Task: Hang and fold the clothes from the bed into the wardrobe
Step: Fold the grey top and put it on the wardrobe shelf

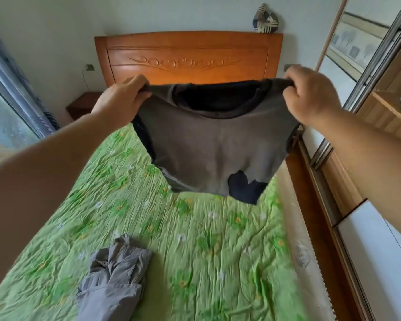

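- The left hand (pixel 123 96) and the right hand (pixel 310 96) hold one grey shirt (pixel 218 147) up in the air over the bed (pixel 218 239), at the middle of the view toward 12 o'clock.
- The fingers of each hand are curled and pinch a shoulder of the shirt against the thumb. The left hand has the corner at 10 o'clock and the right hand the corner at 2 o'clock.
- Holding it by both shoulders probably lets the shirt hang flat and open out, so it can be laid down for folding or put on a hanger. The hem hangs free above the cover, touching nothing.
- A dark sleeve shows at the lower edge, at about 5 o'clock on the shirt, so the sleeves are likely tucked behind the body.
- One pair of grey trousers (pixel 114 274) lies crumpled on the bed at 7 o'clock, well apart from the shirt and apparently waiting its turn.
- That makes two pieces of clothing in view: one held and one lying.
- One wardrobe (pixel 389 105) stands at 3 o'clock beside the bed, its sliding door drawn back and a shelf showing.
- One headboard (pixel 188 59) is at 12 o'clock, and one bedside table (pixel 83 105) at 10 o'clock.
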